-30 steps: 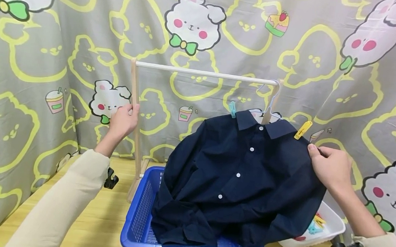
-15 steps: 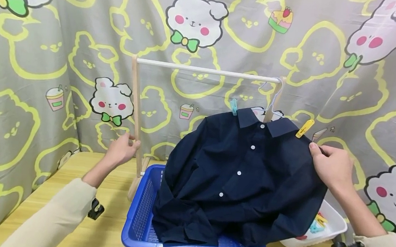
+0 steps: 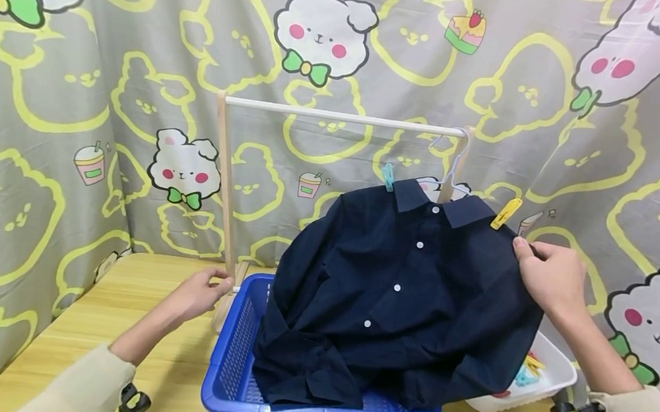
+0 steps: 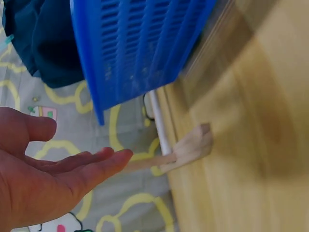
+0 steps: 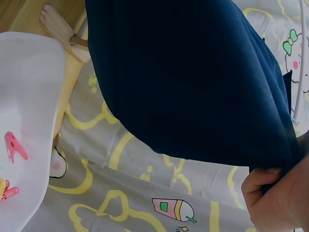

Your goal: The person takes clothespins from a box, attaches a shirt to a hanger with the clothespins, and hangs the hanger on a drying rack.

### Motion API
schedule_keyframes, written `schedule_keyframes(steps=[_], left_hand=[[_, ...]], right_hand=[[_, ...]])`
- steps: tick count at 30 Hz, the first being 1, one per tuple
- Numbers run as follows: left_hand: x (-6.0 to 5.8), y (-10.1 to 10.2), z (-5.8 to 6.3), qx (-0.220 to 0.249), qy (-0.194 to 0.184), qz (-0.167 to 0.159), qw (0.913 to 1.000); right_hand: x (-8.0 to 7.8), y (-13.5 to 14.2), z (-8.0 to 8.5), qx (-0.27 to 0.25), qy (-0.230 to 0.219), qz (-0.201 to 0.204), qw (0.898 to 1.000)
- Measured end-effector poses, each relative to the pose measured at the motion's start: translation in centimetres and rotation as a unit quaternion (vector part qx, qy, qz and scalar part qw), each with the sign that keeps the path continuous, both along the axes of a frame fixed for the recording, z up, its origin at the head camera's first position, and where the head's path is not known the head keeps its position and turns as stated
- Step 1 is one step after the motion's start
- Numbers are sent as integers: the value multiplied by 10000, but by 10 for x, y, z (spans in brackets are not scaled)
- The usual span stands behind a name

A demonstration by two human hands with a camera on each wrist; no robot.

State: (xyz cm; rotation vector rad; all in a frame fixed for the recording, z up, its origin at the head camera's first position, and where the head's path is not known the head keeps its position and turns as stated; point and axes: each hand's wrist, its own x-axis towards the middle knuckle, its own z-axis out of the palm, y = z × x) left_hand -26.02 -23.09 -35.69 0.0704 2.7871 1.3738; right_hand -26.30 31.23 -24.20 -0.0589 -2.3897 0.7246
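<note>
A dark navy shirt (image 3: 394, 278) with white buttons hangs from a pale wire hanger (image 3: 458, 165) hooked near the right end of the rack's bar. My right hand (image 3: 553, 274) pinches the shirt's shoulder at the right; in the right wrist view its fingers curl round the cloth. A teal clothespin (image 3: 389, 177) and a yellow clothespin (image 3: 506, 214) sit on the two shoulders. My left hand (image 3: 202, 294) is beside the blue basket's left rim, near the foot of the rack post. In the left wrist view its fingers are extended and hold nothing.
The wooden rack (image 3: 225, 189) stands behind the blue basket (image 3: 227, 348), into which the shirt's lower part droops. A white tub (image 3: 558, 380) with several clothespins is at the right, partly behind the shirt. A patterned curtain surrounds the wooden table (image 3: 92, 316).
My left hand has come off the upper part of the left rack post and moved down toward its foot. The right hand keeps its pinch on the shirt's shoulder.
</note>
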Motion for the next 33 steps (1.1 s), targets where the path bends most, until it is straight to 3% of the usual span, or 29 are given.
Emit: schedule_keyframes(steps=[4, 13, 23, 33], left_hand=[[6, 4, -10, 614, -392, -70, 9973], [9, 7, -24, 1485, -875, -174, 9849], [8, 14, -36, 1907, -1057, -228, 9757], [7, 13, -41, 1948, -1102, -325, 9741]], right_hand=[[0, 0, -1, 27, -2, -4, 10000], [0, -2, -2, -120, -55, -7, 9999], [0, -1, -4, -115, -136, 11, 9998], [-1, -1, -6, -193, -106, 106, 9997]])
